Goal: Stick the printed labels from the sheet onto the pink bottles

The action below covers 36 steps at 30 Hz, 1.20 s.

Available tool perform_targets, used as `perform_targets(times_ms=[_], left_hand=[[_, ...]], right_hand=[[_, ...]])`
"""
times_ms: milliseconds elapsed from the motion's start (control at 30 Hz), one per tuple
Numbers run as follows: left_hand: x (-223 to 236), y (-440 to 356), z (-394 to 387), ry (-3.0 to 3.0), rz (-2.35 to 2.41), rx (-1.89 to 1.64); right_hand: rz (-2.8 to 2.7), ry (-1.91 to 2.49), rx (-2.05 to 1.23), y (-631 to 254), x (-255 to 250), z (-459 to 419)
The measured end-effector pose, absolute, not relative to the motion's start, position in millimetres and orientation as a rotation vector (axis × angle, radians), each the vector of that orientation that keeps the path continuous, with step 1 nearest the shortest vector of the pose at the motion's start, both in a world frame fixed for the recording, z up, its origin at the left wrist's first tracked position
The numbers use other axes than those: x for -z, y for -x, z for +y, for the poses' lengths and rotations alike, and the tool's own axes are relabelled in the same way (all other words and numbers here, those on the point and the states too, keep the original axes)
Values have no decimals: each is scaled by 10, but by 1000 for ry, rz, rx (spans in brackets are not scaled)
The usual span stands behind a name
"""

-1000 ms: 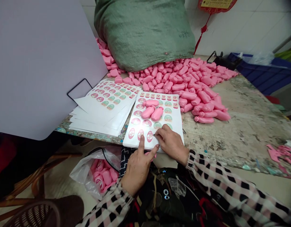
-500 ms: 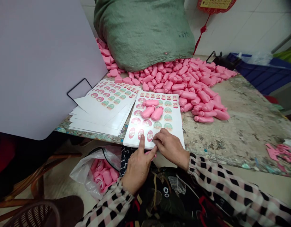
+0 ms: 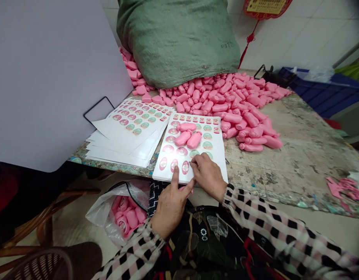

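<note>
Sheet: white paper with pink and green printed labels (image 3: 218,148), flat at the surface's (image 3: 290,167) near edge; three pink bottle shapes (image 3: 194,140) on it.
Right hand (image 3: 207,175): fingertips together beside the rightmost pink oval label (image 3: 185,167); anything between them, cannot tell.
Change: fingertips up from the oval's lower edge; suggests close work there.
Left hand (image 3: 171,206): index extended onto the sheet; pink piece (image 3: 192,191) by thumb, grip unclear.
Surface: worn, stained.
Room: green cloth sack (image 3: 179,42), blue crate (image 3: 319,97).

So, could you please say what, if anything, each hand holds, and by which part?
The left hand seems to hold a mostly hidden pink piece; which part cannot be told. Anything pinched by the right hand is too small to identify.
</note>
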<state>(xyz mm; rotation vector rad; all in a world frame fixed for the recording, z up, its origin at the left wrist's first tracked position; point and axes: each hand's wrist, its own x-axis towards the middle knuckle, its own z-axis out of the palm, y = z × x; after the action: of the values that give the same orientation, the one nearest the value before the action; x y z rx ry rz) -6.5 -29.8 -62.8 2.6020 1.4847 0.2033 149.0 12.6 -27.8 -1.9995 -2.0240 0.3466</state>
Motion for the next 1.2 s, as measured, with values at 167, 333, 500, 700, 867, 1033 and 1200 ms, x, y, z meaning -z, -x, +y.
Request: perform_targets(times_ms=[167,333,500,700,867,1033,1200], left_hand=[[667,63,-295,-2616,1488,-214],[674,69,-303,-2619,1487,-234],[654,75,-299,-2614,1481,-238],[662,84,-292,-2639,1453,-250],[659,86,-293,-2634,1466,-254],[653,80,-301,-2646,1494,-228],[649,70,-314,-2657,1524,-172]], right_hand=[[-2018,1981,-335,-1498,293,151],[-2029,1955,-381,-1540,288,115],[-2009,1944,-455,-1542,268,104],[-2001,1993,-443,-1501,204,138],[-2030,2071,-390,-1481,173,203],[-2041,2038,-343,-1457,98,229],[-1961,1983,-319,-1465,-9,210]])
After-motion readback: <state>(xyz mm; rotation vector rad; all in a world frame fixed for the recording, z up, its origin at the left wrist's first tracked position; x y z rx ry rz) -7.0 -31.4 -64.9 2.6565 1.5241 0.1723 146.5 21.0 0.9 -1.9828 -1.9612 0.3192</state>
